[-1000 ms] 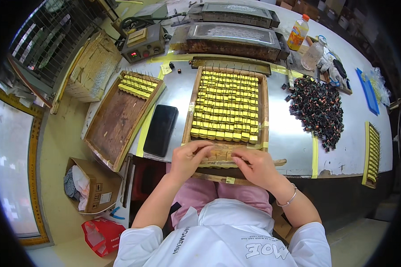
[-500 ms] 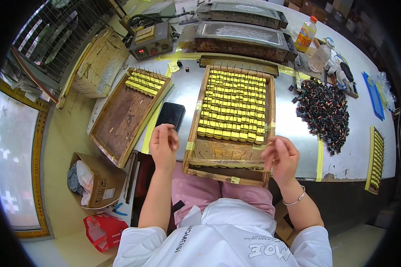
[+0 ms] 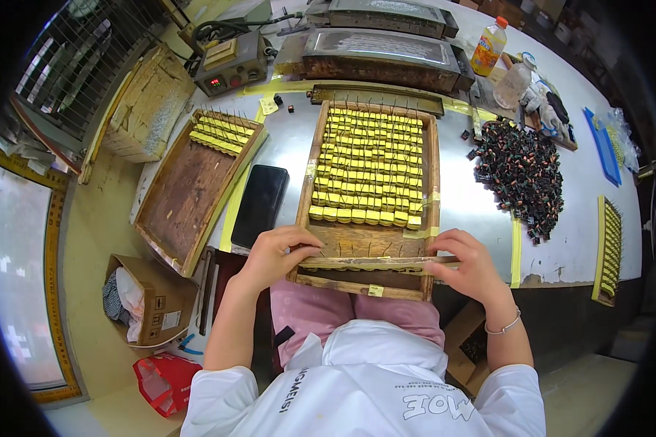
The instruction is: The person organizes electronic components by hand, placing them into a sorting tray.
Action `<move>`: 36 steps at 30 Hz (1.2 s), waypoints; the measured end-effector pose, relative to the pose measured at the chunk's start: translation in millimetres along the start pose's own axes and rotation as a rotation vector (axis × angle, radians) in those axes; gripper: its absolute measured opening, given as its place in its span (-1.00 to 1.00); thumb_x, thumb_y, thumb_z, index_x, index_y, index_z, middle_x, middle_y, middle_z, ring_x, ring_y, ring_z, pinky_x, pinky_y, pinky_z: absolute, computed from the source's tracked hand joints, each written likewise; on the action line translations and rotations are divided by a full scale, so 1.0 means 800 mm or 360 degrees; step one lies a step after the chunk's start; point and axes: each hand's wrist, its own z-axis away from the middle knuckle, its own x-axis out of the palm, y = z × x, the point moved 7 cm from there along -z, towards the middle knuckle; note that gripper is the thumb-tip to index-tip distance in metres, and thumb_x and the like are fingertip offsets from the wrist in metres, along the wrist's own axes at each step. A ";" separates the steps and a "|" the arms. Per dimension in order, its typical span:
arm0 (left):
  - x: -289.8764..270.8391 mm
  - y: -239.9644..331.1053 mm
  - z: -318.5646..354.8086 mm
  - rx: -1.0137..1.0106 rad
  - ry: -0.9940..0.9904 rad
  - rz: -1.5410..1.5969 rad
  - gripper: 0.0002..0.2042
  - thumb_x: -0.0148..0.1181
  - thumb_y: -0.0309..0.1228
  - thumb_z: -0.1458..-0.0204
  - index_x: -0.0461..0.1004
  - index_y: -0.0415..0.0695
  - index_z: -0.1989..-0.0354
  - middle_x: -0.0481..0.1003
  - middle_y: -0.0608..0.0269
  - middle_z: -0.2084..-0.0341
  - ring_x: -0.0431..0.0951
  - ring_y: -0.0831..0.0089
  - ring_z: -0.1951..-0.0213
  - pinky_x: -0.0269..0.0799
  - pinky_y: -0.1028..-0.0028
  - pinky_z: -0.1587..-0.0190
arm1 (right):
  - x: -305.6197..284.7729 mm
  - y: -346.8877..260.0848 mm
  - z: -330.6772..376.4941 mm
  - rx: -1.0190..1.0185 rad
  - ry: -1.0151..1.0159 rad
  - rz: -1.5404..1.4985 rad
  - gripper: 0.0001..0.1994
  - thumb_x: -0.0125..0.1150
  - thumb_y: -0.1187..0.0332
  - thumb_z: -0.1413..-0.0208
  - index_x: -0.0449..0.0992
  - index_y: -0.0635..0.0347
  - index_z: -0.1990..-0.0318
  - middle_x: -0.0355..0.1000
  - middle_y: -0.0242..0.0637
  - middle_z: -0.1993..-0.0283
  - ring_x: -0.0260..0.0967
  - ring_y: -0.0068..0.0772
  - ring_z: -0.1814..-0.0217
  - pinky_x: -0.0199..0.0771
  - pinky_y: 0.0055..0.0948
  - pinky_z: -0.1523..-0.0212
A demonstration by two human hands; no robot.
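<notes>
A wooden tray (image 3: 431, 175) stands before me, filled with rows of small yellow-wrapped parts (image 3: 368, 164) that have thin dark wires sticking up. Across its near end lies a narrow wooden strip (image 3: 375, 262) with several wires rising behind it and yellow parts partly hidden under its near edge. My left hand (image 3: 278, 253) is closed at the strip's left end, thumb and forefinger pinched together; the fingers cover that end. At the right end, my right hand (image 3: 468, 268) has its fingers above the strip and its thumb below, gripping it.
On the left sits a second wooden tray (image 3: 186, 186) with a few yellow rows, beside a black phone (image 3: 260, 204). To the right lies a heap of small black parts (image 3: 521, 178). A control box (image 3: 229, 69), metal heating plates (image 3: 383, 54) and bottles (image 3: 490, 47) stand behind.
Both hands have come down to the ends of the wooden strip; before, they were raised on either side of the tray. The whole view has shifted slightly.
</notes>
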 end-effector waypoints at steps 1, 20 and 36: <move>0.002 0.002 -0.001 0.0048 -0.0011 -0.0012 -0.88 0.24 -0.56 0.17 0.55 -0.19 0.40 0.52 0.21 0.46 0.50 0.42 0.39 0.39 0.51 0.33 | 0.004 -0.003 0.001 -0.0081 -0.0053 0.0020 -0.78 0.33 0.38 0.18 0.51 0.23 0.35 0.41 -0.29 0.37 0.39 -0.37 0.32 0.43 -0.48 0.37; -0.013 -0.028 0.044 -0.0718 -0.0049 0.0473 -0.79 0.21 -0.45 0.07 0.50 -0.27 0.25 0.47 0.34 0.46 0.40 0.68 0.46 0.34 0.63 0.40 | 0.010 0.022 -0.002 0.0114 -0.0107 -0.0279 -0.74 0.38 0.28 0.22 0.49 0.30 0.61 0.31 -0.28 0.66 0.21 -0.44 0.65 0.18 -0.49 0.62; -0.009 -0.029 0.043 -0.0806 -0.0027 0.0952 -0.81 0.18 -0.47 0.04 0.49 -0.30 0.26 0.49 0.33 0.45 0.41 0.63 0.43 0.34 0.58 0.31 | 0.008 0.009 -0.005 0.0123 -0.0063 -0.0317 -0.72 0.39 0.30 0.23 0.45 0.31 0.64 0.28 -0.29 0.67 0.18 -0.45 0.66 0.14 -0.48 0.62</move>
